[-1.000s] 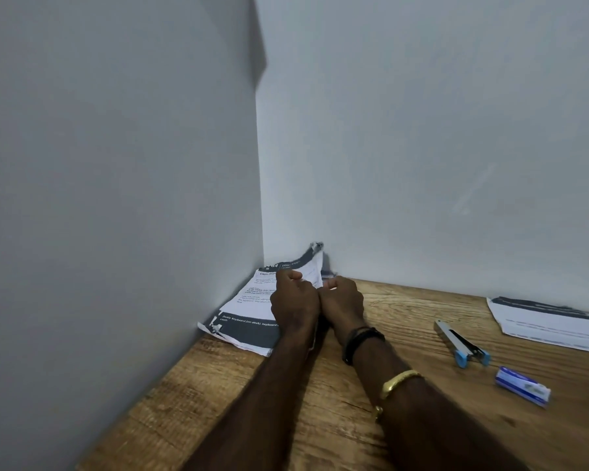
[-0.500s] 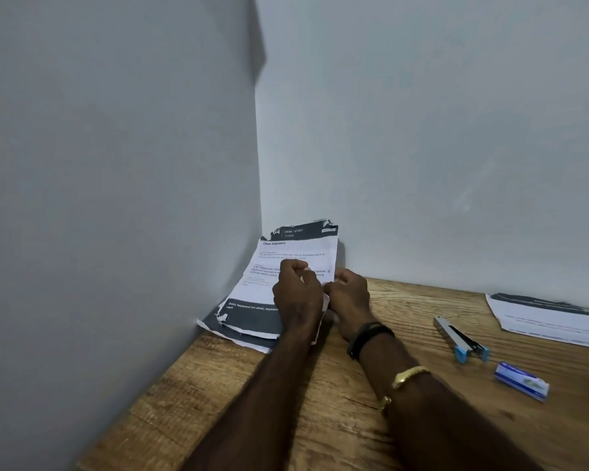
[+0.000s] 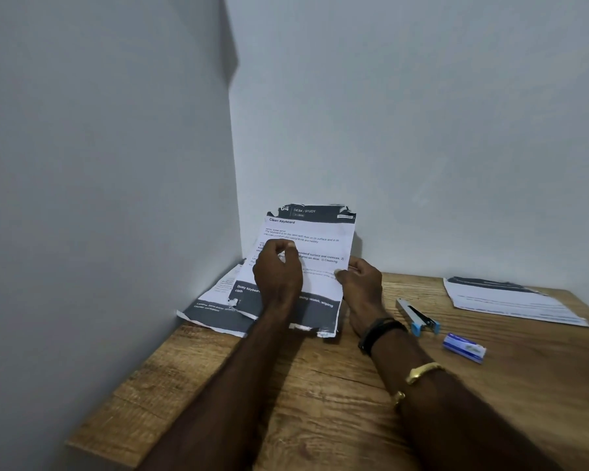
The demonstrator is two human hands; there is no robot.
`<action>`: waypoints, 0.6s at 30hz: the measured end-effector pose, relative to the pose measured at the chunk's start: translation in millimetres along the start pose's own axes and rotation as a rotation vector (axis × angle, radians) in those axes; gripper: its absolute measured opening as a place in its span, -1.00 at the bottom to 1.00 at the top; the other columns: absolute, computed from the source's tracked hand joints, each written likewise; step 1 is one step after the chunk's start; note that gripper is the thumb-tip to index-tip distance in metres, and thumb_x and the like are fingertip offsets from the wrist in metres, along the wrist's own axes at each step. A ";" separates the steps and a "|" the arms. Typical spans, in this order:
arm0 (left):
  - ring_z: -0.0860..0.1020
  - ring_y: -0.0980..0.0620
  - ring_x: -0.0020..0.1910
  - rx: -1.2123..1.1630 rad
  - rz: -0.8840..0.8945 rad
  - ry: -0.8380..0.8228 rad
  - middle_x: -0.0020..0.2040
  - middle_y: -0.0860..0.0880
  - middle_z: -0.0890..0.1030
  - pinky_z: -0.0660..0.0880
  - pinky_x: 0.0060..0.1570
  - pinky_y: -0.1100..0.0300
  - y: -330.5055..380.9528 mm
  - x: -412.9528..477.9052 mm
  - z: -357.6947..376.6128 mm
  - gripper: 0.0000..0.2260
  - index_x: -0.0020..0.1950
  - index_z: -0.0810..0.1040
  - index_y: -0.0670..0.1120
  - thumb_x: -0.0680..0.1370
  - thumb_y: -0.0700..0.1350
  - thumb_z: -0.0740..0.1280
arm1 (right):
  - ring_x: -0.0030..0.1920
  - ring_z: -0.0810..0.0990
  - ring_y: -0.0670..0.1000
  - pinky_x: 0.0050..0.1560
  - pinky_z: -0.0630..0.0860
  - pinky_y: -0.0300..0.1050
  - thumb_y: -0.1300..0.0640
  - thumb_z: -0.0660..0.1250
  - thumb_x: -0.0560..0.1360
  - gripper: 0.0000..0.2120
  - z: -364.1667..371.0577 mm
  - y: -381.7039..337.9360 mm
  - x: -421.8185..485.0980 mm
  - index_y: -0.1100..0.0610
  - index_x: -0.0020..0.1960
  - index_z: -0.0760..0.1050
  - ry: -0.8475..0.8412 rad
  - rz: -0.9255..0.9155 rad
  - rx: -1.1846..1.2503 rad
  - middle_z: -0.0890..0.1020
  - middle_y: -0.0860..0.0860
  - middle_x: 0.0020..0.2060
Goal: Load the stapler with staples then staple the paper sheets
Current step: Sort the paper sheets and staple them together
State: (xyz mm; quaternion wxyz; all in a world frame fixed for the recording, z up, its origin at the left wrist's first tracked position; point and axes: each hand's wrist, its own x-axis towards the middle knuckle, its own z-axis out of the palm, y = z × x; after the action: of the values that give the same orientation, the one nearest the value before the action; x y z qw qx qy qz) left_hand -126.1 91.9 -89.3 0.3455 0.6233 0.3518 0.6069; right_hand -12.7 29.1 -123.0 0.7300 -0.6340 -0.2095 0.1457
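A printed paper sheet (image 3: 315,239) with dark bands and torn edges stands raised in the desk's left corner. My left hand (image 3: 276,275) pinches it near its middle and my right hand (image 3: 361,282) grips its right edge. More printed sheets (image 3: 211,305) lie flat under it against the left wall. The stapler (image 3: 419,316), silver with light blue ends, lies on the desk just right of my right wrist. A small blue and white staple box (image 3: 464,347) lies to the right of and nearer than the stapler. Neither hand touches the stapler or the box.
A second stack of printed sheets (image 3: 510,300) lies at the desk's far right. The wooden desk (image 3: 320,385) meets grey walls on the left and at the back; its left front edge (image 3: 92,447) drops off near the bottom of the view.
Both hands have lifted the top sheet from the pile and raised it upright, so its printed face now shows. The stapler and the staple box have not moved.
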 end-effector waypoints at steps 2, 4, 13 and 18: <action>0.60 -0.01 0.05 0.022 -0.022 -0.016 0.01 -0.05 0.71 0.41 0.05 0.24 2.1 -5.8 3.6 -0.86 0.01 0.65 -0.12 0.60 -0.10 0.33 | 0.05 0.73 0.18 0.16 0.67 0.18 0.37 0.38 0.49 -0.73 -15.4 -2.1 -0.1 0.18 0.15 0.66 0.017 -0.002 0.006 0.75 0.11 0.01; 0.62 -0.03 0.07 0.043 -0.042 -0.044 0.01 -0.05 0.72 0.36 0.02 0.28 4.2 -14.2 8.0 -0.87 0.00 0.66 -0.10 0.59 -0.09 0.34 | 0.04 0.73 0.18 0.17 0.66 0.20 0.36 0.39 0.48 -0.73 -30.4 -4.8 -0.9 0.17 0.14 0.66 0.023 -0.001 0.007 0.75 0.12 0.01; 0.49 -0.17 0.31 0.169 -0.116 -0.164 0.19 -0.11 0.63 0.46 0.27 -0.02 16.7 -34.3 35.3 -0.84 0.09 0.68 0.01 0.54 -0.09 0.37 | 0.11 0.71 0.23 0.23 0.63 0.23 0.37 0.37 0.51 -0.72 -109.1 -22.3 5.6 0.19 0.19 0.64 0.020 -0.061 -0.015 0.74 0.16 0.08; 0.61 -0.08 0.18 -0.102 -0.252 -0.254 0.13 -0.01 0.71 0.52 0.27 0.07 17.9 -40.4 48.8 -0.76 0.08 0.71 0.01 0.52 -0.23 0.34 | 0.14 0.69 0.34 0.24 0.60 0.33 0.43 0.38 0.50 -0.68 -152.3 -31.8 15.6 0.22 0.22 0.61 0.016 -0.107 -0.002 0.71 0.27 0.08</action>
State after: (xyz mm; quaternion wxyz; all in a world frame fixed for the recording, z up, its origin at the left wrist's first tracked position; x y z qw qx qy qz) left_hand -77.6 47.8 -95.9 0.4915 0.6277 0.3494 0.4923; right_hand 74.0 -100.1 -106.1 0.7377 -0.6239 -0.2374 0.1013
